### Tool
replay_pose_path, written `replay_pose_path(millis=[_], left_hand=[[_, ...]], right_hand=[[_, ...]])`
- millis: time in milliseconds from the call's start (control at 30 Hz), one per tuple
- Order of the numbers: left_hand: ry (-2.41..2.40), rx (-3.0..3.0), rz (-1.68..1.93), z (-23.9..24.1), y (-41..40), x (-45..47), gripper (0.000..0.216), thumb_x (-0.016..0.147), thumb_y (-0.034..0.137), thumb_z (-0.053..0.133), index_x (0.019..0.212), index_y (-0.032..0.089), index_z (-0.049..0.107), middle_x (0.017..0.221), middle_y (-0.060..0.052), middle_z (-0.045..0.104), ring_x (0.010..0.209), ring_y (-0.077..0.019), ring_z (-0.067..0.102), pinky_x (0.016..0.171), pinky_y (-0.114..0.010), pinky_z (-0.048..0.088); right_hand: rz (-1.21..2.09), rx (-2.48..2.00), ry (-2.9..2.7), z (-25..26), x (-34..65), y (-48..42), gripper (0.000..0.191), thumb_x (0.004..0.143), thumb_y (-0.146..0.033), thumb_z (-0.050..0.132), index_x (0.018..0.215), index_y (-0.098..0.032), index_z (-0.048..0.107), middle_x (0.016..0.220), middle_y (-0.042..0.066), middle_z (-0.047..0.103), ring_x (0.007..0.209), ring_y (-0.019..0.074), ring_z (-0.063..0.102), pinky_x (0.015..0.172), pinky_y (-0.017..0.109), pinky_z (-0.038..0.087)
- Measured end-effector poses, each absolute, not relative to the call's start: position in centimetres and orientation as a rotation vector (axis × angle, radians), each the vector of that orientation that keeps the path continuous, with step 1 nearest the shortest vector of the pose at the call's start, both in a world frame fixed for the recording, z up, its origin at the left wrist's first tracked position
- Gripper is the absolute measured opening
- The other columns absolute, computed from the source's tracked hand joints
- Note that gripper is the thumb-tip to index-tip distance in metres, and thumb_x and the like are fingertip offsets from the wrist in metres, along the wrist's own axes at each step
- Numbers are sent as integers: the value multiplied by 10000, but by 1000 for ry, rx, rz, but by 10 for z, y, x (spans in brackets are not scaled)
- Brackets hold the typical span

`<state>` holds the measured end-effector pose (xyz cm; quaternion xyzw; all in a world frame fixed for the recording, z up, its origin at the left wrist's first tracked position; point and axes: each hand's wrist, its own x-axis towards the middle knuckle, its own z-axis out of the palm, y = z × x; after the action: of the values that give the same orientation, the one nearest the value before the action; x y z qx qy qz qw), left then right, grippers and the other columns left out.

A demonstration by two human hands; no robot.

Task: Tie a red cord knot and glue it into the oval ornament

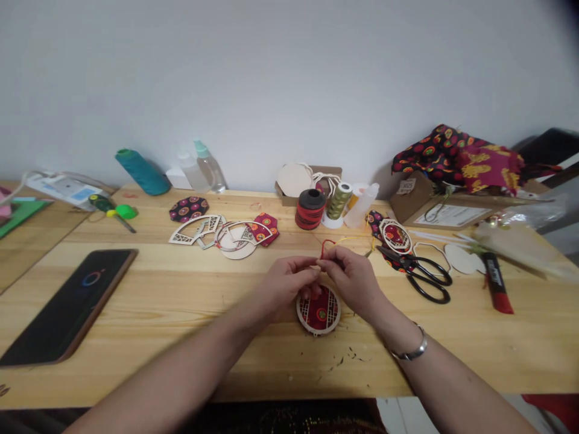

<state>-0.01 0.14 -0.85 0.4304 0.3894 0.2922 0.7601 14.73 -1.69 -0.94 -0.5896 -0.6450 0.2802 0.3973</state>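
Head view: two bare hands meet over a wooden table [190, 346]. The left hand [289, 278] and the right hand [355, 278] each pinch a thin red cord [322, 246], and a bit of it loops out past them. A round ornament [321, 307] is just below the hands, partly hidden by the left one (it has red patterned cloth inside a pale ring). A silver bracelet [412, 353] is on the right wrist. Black scissors [411, 264] lie near the right hand. Behind the hands, a red thread spool [310, 212] stands beside a green thread cone [339, 202].
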Motion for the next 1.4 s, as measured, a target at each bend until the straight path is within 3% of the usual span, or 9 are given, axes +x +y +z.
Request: replay_pose_path(millis=[200,533,1067,1300,1400], left_hand=[[938,1034,696,-7,1,2,238,680,240,647,874,107,677,549,43,524,461,-61,415,462,-201,301],[1050,1085,757,-4,2,1,127,685,181,638,752,164,744,658,-17,682,577,-118,545,592,-242,424],[938,732,718,-5,1,2,67,633,165,717,683,121,711,550,-7,649,481,-74,524,520,-205,398],[950,729,723,-4,1,2,51,635,168,717,651,125,696,547,-5,629,467,-69,492,498,-210,365],[991,763,771,-5,2,2,94,620,203,737,626,127,682,473,33,547,427,-50,405,455,-196,304]], right_hand=[[792,-1475,-1617,-11,148,-16,105,773,-207,550,697,-181,617,647,-11,618,619,121,533,599,231,411],[1002,-1467,-1468,-7,149,-13,105,724,-255,596,657,-174,602,559,-33,534,528,94,428,496,220,347],[1480,-1353,-1042,0,147,-12,305,579,-385,735,640,-150,550,491,-69,466,411,36,348,393,193,233],[1458,-1372,-1100,1,148,-12,268,651,-395,684,631,-153,569,470,-67,460,407,44,347,393,198,243],[1378,-1431,-1218,4,152,-12,233,719,-377,621,667,-150,633,533,-29,554,420,55,376,413,212,283]])
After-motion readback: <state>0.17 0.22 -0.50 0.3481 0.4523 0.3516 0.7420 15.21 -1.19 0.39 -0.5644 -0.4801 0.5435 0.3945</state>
